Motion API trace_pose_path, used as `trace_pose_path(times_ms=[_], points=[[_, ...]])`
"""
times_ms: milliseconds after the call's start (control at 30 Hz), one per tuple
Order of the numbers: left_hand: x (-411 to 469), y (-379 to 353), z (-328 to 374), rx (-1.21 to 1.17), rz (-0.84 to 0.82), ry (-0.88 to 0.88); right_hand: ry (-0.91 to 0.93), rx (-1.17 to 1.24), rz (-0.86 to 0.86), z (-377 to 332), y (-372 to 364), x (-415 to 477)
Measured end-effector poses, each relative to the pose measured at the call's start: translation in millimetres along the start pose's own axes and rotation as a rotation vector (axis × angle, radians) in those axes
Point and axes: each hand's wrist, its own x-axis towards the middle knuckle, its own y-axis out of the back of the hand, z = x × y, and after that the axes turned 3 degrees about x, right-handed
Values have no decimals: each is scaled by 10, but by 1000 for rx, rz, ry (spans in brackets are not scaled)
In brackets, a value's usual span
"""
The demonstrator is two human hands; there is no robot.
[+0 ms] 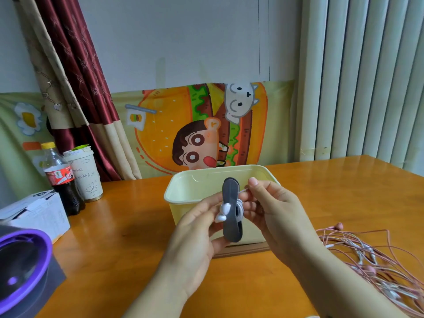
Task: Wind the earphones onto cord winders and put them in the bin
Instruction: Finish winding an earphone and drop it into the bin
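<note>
Your left hand [197, 228] grips the grey cord winder [231, 228] from the left, fingers curled round its middle and lower end. It stands upright, lifted just in front of the bin [195, 191]. Your right hand [275, 210] is at the winder's right side, its thumb and forefinger [254, 183] pinched together on a thin white cord [243, 191] that runs tight to the winder.

The winder is a long, flat strip with rounded ends. White turns of cord sit round its waist, and two white earbuds [223, 212] lie against its left face under your left thumb.

The bin is pale yellow and open-topped, standing mid-tabletop [128, 226]. Only its bare inner walls show — your hands hide the floor. Near right on the tabletop lies a loose tangle of pink and white earphones [378, 260], well apart from both hands.
</note>
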Motion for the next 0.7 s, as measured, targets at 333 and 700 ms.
trace_pose_path(times_ms=[333,700], points=[[27,5,-12,-294,102,30,40,-337,-97,66,-35,-56],[75,15,67,-469,129,41,-126,-364,-181,6,22,-18]])
